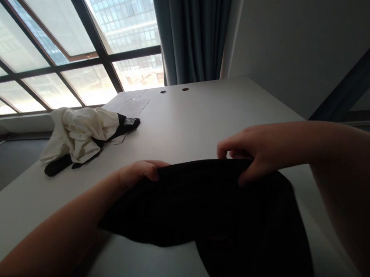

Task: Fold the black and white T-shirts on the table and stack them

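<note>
A black garment (204, 202) hangs from both hands above the white table (199, 127), its edge stretched between them. It looks like a pair of trousers or shorts, but the dark cloth hides its details. At the left, my left hand (141, 172) pinches the upper edge, thumb in front and the other fingers mostly behind the cloth. Further right, my right hand (253, 148) grips the same edge with curled fingers and thumb. The lower part of the cloth drops out of the picture at bottom right.
A crumpled cream-and-black garment (87, 128) lies at the table's left edge, over some papers (131, 103). Two round cable holes (185, 89) are near the far edge. Beyond stand a large window (83, 35), a dark blue curtain (196, 29) and a grey wall (281, 38).
</note>
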### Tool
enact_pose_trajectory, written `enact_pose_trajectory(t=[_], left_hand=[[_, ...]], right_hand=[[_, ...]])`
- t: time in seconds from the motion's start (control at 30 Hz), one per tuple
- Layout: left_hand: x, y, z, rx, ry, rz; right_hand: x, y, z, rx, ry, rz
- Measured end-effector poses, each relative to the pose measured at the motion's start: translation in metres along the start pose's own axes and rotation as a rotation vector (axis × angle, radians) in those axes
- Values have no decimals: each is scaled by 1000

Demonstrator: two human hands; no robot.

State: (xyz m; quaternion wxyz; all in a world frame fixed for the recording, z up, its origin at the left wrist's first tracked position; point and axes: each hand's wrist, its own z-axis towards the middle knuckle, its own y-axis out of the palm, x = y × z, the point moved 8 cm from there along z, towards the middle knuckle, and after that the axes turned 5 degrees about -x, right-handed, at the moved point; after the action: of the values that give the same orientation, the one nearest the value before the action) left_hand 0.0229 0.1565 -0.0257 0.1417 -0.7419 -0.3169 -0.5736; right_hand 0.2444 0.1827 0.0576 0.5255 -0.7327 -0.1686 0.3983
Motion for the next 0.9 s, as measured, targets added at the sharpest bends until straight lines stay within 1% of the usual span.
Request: enact_pose_trajectory(t=[0.07,0.1,0.13,0.17,0.2,0.23,0.3,0.33,0.37,0.4,0.43,0.47,0.5,0.53,0.57,0.6,0.63,0.67,0.73,0.8,0.83,0.87,0.9], left_hand=[[3,-25,-2,104,-71,171],[5,-40,-2,177,-97,265],[8,-55,-1,267,-100,368],[11,-69,0,364,-92,471],[13,-82,2,460,-82,569],[13,-92,5,543,-73,659],[15,-102,7,676,-22,815],[19,-102,7,733,28,892],[25,-97,5,779,91,976],[31,-89,2,798,150,1063],[36,-78,1,770,185,1147],[38,-66,3,687,186,1221],[36,-53,6,565,154,1277],[32,-41,10,434,105,1315],[27,-32,12,335,55,1344],[23,-27,14,287,14,1375],[21,-24,15,288,-12,1412],[21,-25,15,315,-24,1445],[21,-27,16,362,-14,1456],[25,-33,16,400,33,1375],[29,-39,14,446,64,1308],[33,-47,10,521,92,1229],[38,-58,5,615,117,1149]], right_hand=[[31,-1,1,11,86,-71],[39,-3,2,47,113,-110],[39,-6,5,96,122,-141],[32,-8,8,152,112,-156],[18,-8,12,214,82,-153],[-1,-5,17,259,31,-129],[-44,5,26,350,-97,-37],[-65,16,31,352,-182,-8],[-84,30,37,308,-280,-12],[-97,46,42,245,-367,-35],[-102,61,47,178,-414,-66],[-100,74,52,115,-425,-99],[-92,84,57,61,-398,-121],[-80,90,62,16,-339,-127],[-66,92,66,-23,-263,-118],[-52,91,68,-58,-187,-98],[-39,87,68,-86,-120,-68],[-27,81,67,-105,-69,-29],[-11,64,60,-124,-25,82],[0,47,48,-154,-31,235],[8,37,40,-146,-17,308],[20,23,32,-61,26,359],[38,1,20,154,103,362]])
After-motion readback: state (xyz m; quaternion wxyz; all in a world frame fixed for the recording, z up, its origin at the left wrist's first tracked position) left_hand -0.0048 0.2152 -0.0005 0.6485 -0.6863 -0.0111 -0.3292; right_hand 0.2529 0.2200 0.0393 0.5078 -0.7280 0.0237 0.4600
